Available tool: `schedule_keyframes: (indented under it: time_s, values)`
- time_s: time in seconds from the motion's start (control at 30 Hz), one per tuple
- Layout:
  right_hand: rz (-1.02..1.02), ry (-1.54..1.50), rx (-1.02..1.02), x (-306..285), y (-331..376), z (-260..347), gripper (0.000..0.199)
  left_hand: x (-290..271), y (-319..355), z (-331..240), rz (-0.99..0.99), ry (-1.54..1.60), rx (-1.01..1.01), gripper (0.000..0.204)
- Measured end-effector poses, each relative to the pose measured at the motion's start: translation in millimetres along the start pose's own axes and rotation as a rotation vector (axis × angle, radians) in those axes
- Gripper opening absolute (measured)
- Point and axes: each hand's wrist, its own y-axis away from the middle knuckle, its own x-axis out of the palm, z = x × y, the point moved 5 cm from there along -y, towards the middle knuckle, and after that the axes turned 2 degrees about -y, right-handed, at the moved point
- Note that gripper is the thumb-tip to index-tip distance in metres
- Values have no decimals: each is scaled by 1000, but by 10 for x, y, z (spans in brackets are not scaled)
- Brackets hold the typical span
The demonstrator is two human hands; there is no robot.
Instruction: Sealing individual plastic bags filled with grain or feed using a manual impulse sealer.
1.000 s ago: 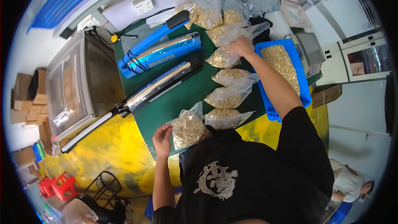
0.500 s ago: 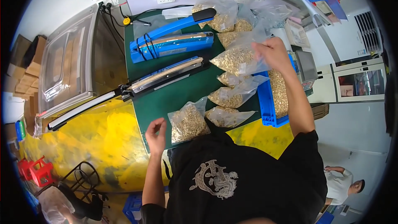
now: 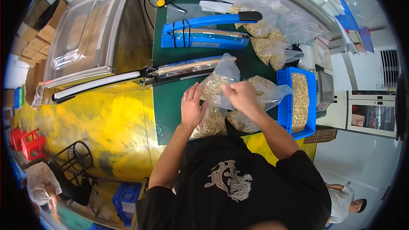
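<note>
My right hand is closed in a pinch on a clear plastic bag of small brass-coloured pieces. That bag is tilted over the front of the green bench, its clear end rising toward the black sealer arm. Against its left side lies my left hand, open, with fingers stretched out. Directly below, a fuller bag of the same pieces rests on the bench near my shirt, partly covered by my hands. Beside my right hand, more filled bags lie overlapping, partly hidden by my wrist.
A blue bag sealer stands at the back of the green bench, with a second, black-edged sealer before it. A blue bin of brass pieces is at right. Several filled bags lie behind. Two other people are nearby.
My right hand has brought a filled bag leftward and nearer from the group at right. My left hand has moved up and right to it, its curled fingers now stretched out. The view has shifted.
</note>
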Motion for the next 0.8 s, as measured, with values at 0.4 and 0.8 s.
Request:
schedule_keyframes:
  time_s: [0.4,0.8]
  values:
    - [-28,122,-180,-330,-145,78,19,-2,-257,-43,-30,183,88,30]
    - [261,305,-626,-162,-307,329,34,-42,-315,-92,-132,266,13,20]
